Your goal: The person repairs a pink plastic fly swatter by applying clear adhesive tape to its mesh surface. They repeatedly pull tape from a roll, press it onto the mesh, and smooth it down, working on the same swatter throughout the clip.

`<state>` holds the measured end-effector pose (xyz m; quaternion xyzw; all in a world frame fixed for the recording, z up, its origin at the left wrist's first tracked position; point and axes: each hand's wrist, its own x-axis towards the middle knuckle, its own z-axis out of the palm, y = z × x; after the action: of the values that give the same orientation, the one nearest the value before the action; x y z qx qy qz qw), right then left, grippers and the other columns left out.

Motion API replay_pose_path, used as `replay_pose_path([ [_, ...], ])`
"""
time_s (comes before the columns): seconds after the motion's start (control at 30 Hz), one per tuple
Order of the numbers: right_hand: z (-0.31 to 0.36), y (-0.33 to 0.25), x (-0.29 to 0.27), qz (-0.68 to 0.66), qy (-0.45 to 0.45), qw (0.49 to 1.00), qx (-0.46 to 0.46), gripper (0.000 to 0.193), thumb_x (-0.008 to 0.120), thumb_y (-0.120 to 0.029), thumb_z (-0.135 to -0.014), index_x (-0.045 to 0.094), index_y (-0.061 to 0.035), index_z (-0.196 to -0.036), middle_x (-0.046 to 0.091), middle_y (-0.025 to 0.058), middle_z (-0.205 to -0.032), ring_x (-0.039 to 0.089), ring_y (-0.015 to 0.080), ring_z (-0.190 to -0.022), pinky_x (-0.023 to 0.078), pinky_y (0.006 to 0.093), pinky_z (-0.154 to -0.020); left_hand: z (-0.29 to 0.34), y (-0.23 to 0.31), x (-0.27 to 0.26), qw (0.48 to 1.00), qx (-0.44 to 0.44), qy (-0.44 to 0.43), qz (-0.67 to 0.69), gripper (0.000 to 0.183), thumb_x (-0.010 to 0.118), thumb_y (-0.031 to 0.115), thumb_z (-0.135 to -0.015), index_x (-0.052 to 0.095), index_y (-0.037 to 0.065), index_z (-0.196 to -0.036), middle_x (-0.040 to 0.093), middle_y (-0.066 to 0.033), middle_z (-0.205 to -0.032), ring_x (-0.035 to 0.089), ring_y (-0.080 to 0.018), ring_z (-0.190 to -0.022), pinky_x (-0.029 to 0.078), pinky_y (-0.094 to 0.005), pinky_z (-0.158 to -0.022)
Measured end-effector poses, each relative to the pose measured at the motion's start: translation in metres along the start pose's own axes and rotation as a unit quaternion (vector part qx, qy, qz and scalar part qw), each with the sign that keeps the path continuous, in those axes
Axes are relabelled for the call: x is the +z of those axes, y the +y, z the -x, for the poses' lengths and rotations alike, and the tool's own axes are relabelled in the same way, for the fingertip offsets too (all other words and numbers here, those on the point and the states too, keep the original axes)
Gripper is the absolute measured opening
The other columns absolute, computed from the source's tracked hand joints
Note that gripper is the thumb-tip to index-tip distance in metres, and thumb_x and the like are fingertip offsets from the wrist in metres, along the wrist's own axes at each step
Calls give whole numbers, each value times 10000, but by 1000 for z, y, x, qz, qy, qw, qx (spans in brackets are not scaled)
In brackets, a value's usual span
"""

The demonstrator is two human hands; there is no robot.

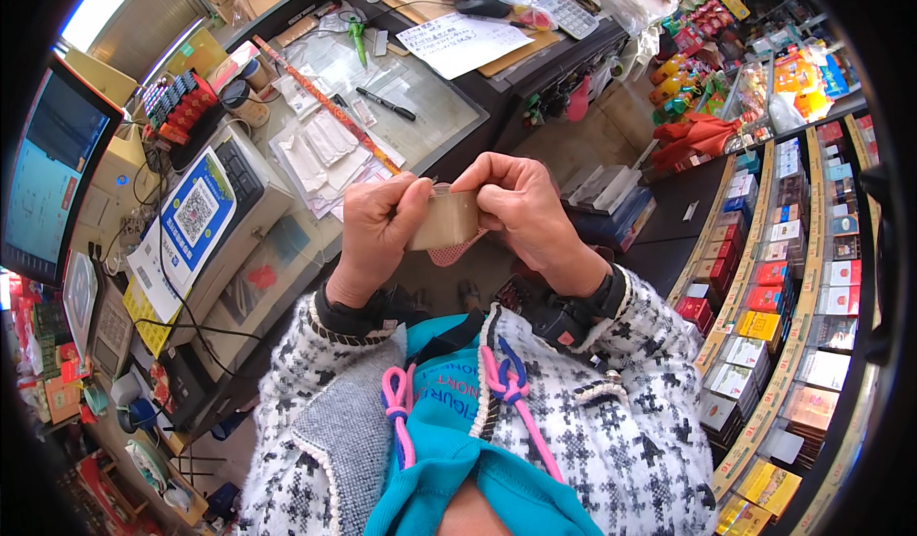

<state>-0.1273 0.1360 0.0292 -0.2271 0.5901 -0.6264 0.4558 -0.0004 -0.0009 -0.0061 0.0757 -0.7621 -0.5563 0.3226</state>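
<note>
Both of my hands are raised in front of my chest around a tan roll (445, 223) that looks like packing tape. My left hand (375, 234) is closed on its left side, with thumb and bent fingers at the upper corner. My right hand (531, 213) is closed at the right side, its index finger and thumb pinching near the top edge. Below the tan surface shows a pink patterned part (453, 252); whether it belongs to the roll I cannot tell. Just beyond my left hand lies a long orange-red patterned strip (330, 106) on the desk.
On the glass-topped desk (435, 120) lie a black pen (386, 104), white packets (330, 139) and a handwritten sheet (463, 44). A calculator (565, 12) sits farther back. Left are a monitor (57, 173) and a code card (198, 206); right, shelves of small boxes (755, 326).
</note>
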Motion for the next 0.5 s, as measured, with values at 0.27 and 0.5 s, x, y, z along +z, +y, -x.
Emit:
replay_pose_path([
  [0.27, 9, -16, -7, 35, -135, 989, -41, 247, 662, -221, -906, 616, 13, -969, 630, 29, -848, 606, 58, -730, 506, 206, -639, 1, -17, -1, 933, -155, 49, 322, 332, 499, 251, -1003, 642, 1, -838, 600, 15, -690, 503, -34, -582, 395, -203, -531],
  [0.5, 10, -15, -19, 16, -148, 989, -13, 231, 659, -204, -918, 597, 12, -969, 618, 5, -821, 597, 49, -733, 501, 197, -627, -3, -10, -13, 898, -217, -110, 366, 270, 558, 237, -973, 637, -21, -996, 633, -7, -868, 575, -46, -780, 463, -193, -689],
])
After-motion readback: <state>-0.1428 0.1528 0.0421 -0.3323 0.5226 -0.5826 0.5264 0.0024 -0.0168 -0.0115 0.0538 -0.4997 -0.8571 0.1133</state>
